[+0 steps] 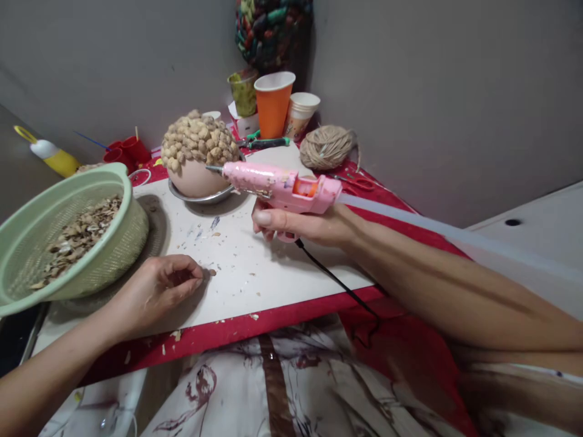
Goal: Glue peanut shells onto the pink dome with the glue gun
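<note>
My right hand (291, 226) is wrapped round the handle of a pink glue gun (273, 182), whose nozzle points left. A long translucent glue stick (401, 212) sticks out of its back. Just beyond the nozzle stands a round beige form (195, 178), its upper part covered with nutshell-like pieces (200, 139), resting in a metal bowl (218, 197). My left hand (166, 282) lies low over the white board, thumb and fingers closed together; whether they pinch anything is hidden. A small brown piece (212, 272) lies beside its fingertips.
At left a green colander (136, 212) holds loose shell pieces (82, 237). Behind are an orange paper cup (273, 109), stacked cups (303, 112), pliers (268, 143) and a twine ball (328, 147). Red scissors (359, 182) lie at right. The black cord (337, 280) hangs over the table edge.
</note>
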Demonstrator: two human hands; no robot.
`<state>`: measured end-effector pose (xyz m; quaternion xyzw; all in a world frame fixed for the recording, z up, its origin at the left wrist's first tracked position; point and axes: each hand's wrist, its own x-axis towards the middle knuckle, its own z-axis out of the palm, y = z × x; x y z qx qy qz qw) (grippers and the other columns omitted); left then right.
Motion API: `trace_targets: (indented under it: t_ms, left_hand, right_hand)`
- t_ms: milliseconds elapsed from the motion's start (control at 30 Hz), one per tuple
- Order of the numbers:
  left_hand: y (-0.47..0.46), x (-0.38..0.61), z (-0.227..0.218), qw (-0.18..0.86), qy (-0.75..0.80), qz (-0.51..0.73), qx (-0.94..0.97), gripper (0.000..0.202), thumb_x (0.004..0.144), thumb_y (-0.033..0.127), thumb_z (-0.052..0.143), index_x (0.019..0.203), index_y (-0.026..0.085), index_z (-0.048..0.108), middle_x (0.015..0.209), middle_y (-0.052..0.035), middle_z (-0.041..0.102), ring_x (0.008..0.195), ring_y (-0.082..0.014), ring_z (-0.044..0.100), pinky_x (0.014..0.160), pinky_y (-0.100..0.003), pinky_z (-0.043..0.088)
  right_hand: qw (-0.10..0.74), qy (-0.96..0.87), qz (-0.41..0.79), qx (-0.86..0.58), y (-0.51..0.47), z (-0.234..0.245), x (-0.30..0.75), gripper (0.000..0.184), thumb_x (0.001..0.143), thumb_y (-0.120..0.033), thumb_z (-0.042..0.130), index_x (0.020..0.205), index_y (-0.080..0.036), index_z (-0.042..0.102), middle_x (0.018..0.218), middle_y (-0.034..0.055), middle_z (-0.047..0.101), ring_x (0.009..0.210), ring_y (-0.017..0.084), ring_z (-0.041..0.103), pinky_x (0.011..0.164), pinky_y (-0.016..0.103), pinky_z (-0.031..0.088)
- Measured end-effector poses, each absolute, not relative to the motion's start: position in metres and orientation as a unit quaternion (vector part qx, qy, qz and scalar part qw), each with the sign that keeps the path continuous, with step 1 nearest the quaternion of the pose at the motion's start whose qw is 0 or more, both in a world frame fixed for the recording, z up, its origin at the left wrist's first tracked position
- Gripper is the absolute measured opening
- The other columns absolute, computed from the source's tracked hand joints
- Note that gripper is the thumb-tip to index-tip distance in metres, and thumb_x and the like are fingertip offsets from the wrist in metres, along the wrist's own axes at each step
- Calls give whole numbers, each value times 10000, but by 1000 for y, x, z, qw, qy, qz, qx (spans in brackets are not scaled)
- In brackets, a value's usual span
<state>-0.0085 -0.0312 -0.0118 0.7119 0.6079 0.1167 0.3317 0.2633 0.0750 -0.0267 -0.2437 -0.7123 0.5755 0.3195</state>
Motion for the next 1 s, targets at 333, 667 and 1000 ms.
trace_targets:
  t_ms: [333, 667, 1000]
  left_hand:
    - [-13, -3, -8, 350, 607, 145, 699, 303, 904, 429, 556, 884, 166, 705, 739, -51, 709, 593, -150, 572, 552, -250, 448]
    - [-16, -13, -24, 193, 608, 90, 765, 271, 903, 416, 586, 969, 196, 730, 742, -38, 706, 608, -166, 592, 591, -268, 464]
    - [-12, -5, -29, 275, 546, 51, 790, 228, 988, 320, 466, 945, 205, 658, 923, -50, 700, 855, -190, 640, 805, -328, 493]
  right_hand:
    - [452, -603, 592, -285, 70, -16, 261, 415, 779, -570, 730, 755, -178, 596, 734, 10, 641, 590, 99, 559, 481, 218, 361]
    - [413, -611, 612, -286, 72, -17, 257, 409, 795, -564, 715, 726, -179, 597, 603, -3, 565, 545, 94, 466, 471, 214, 298]
    - [415, -592, 623, -297, 70, -13, 258, 414, 763, -562, 749, 724, -178, 598, 593, -8, 578, 532, 88, 475, 472, 205, 312]
